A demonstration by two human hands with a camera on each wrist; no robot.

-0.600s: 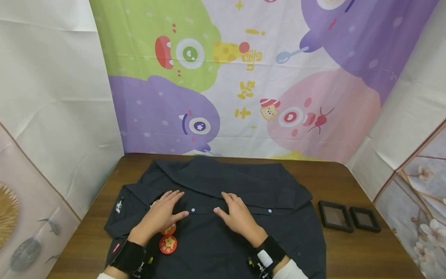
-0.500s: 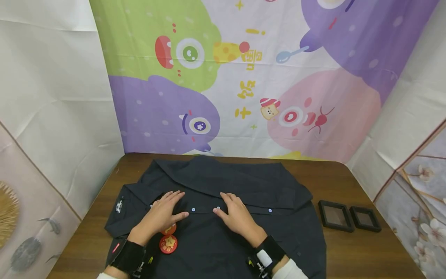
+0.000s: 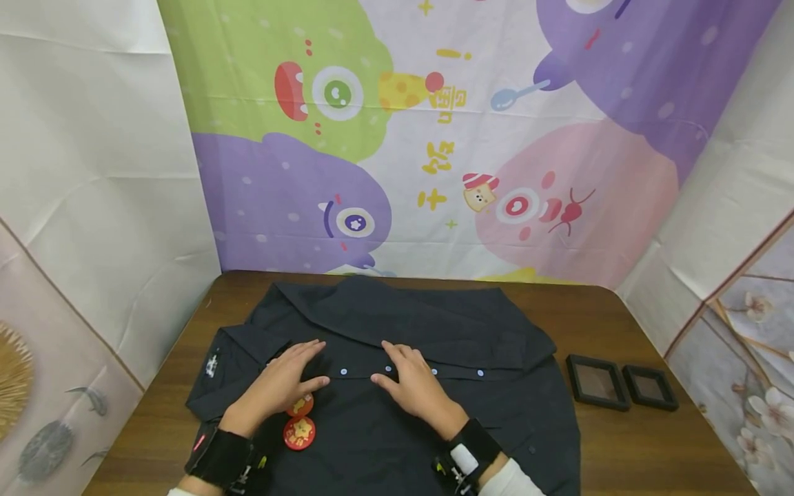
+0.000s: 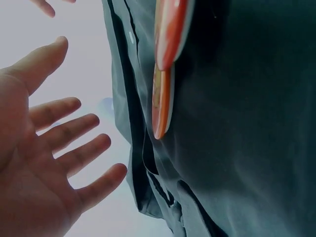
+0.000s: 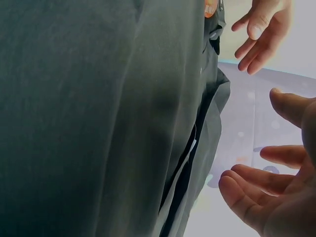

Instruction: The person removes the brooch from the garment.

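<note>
A dark button-up shirt (image 3: 372, 434) lies spread over the wooden table, its row of pale buttons running crosswise. My left hand (image 3: 280, 380) is held above its left part, with fingers extended and nothing in them. Under and beside that hand sit two round badges: a red one (image 3: 300, 433) with a gold figure and an orange-red one (image 3: 300, 406), partly covered by the hand. Over the middle of the shirt, near the buttons, hovers my right hand (image 3: 417, 386), also holding nothing. Both wrist views show a gap between each hand and the cloth.
Two black square frames, a larger one (image 3: 597, 383) and a smaller one (image 3: 650, 388), lie right of the shirt on the wooden table (image 3: 620, 455). A cartoon-printed cloth (image 3: 422, 241) hangs behind the table's back edge.
My right hand has shifted slightly left, uncovering more of the buttons. My left hand has drifted a little left. Shirt, badges and frames stay put.
</note>
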